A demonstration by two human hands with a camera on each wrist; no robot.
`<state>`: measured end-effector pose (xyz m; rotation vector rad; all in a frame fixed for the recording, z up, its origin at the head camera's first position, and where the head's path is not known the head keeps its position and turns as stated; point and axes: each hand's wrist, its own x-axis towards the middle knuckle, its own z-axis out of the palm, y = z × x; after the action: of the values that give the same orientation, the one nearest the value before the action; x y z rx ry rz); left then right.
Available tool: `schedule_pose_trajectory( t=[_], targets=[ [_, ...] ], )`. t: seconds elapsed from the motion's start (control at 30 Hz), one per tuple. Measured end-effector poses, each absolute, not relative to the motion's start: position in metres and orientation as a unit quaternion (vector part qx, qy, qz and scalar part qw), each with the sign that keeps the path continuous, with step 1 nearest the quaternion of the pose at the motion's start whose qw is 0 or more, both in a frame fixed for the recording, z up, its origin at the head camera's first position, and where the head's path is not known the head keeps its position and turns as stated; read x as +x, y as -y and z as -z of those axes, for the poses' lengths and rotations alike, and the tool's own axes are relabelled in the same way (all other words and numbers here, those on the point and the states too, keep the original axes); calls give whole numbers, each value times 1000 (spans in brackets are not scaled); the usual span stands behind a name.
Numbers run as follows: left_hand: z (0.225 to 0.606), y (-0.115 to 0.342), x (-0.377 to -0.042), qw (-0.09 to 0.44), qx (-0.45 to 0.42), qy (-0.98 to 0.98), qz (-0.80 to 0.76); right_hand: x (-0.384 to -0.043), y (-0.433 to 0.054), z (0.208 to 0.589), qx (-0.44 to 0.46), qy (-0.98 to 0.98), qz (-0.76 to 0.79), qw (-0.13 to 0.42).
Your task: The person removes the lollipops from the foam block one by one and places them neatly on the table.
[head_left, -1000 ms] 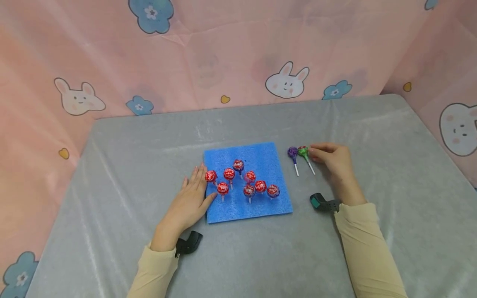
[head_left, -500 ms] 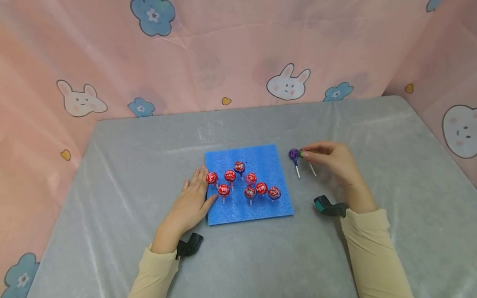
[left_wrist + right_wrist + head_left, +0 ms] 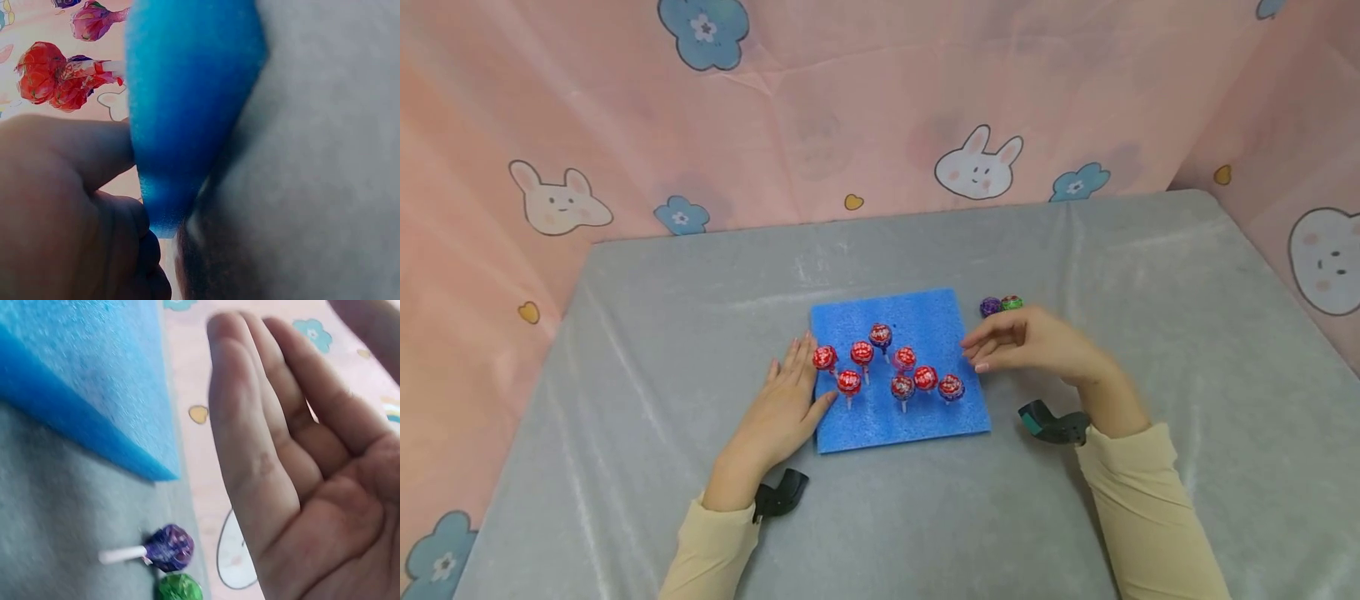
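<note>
Square blue foam board (image 3: pixel 887 429): left hand (image 3: pixel 778 412) along its left edge, fingers straight, close together, thumb over its face, probably steadying it. Right hand (image 3: pixel 1037 346) at the board's right edge, holding nothing, thumb and fingers apart, loosely bent; contact with the foam can't be confirmed. Eight round lollipops in mostly red wrappers (image 3: pixel 862 352) stand in the board, sticks down, presumably held by the foam. Purple-wrapped lollipop (image 3: pixel 990 307) and green-wrapped lollipop (image 3: pixel 1012 302) lie side by side right of the board, likely spares within reach. Head view: right hand hides their sticks. Right wrist view: green one cut off. Left wrist view: fingertips dark, hard to make out.
</note>
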<state>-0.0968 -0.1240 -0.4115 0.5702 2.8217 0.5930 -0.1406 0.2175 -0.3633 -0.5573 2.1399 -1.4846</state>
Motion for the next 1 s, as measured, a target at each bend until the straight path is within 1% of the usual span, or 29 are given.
schedule_pose_trajectory(
  t=[0.1, 0.23, 0.53, 0.67, 0.87, 1.0],
  targets=[
    [410, 124, -97, 102, 191, -956, -198, -142, -213, 366, -231, -756, 544, 280],
    [411, 124, -98, 101, 192, -957, -195, -142, -205, 371, -253, -736, 544, 315],
    [409, 124, -99, 105, 192, -957, -192, -142, -195, 377, -253, -745, 514, 343],
    [410, 124, -100, 106, 188, -958, -187, -142, -192, 382, -264, -750, 501, 342],
    [411, 124, -98, 110, 190, -957, -189, -143, -186, 389, -299, -769, 470, 314],
    [411, 124, -98, 110, 194, -955, -194, -143, -185, 389, -308, -769, 469, 307]
  ],
)
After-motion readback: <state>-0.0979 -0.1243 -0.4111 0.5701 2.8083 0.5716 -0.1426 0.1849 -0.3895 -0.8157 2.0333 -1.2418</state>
